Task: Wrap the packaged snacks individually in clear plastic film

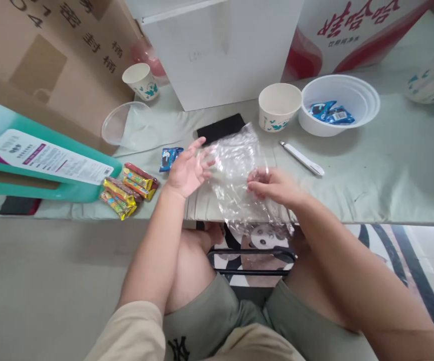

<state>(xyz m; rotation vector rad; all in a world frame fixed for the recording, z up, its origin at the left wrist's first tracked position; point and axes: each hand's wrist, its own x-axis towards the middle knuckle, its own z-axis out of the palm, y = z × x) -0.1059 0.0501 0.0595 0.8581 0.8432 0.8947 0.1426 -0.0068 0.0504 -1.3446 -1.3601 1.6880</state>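
- Left hand (pixel 187 170) palm up, fingers spread, beside the clear bag (pixel 234 158)!
- Right hand (pixel 271 186) pinches that bag!
- Cutter (pixel 302 159) beyond the right hand, snacks (pixel 129 189) left of the left!

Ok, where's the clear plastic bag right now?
In the head view, the clear plastic bag is near the centre, in the right hand, with the left hand beside it.

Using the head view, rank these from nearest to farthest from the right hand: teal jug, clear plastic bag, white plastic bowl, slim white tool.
1. Clear plastic bag: in the right hand itself.
2. Slim white tool: just beyond, slightly right.
3. White plastic bowl: farther back, to the right.
4. Teal jug: far left.
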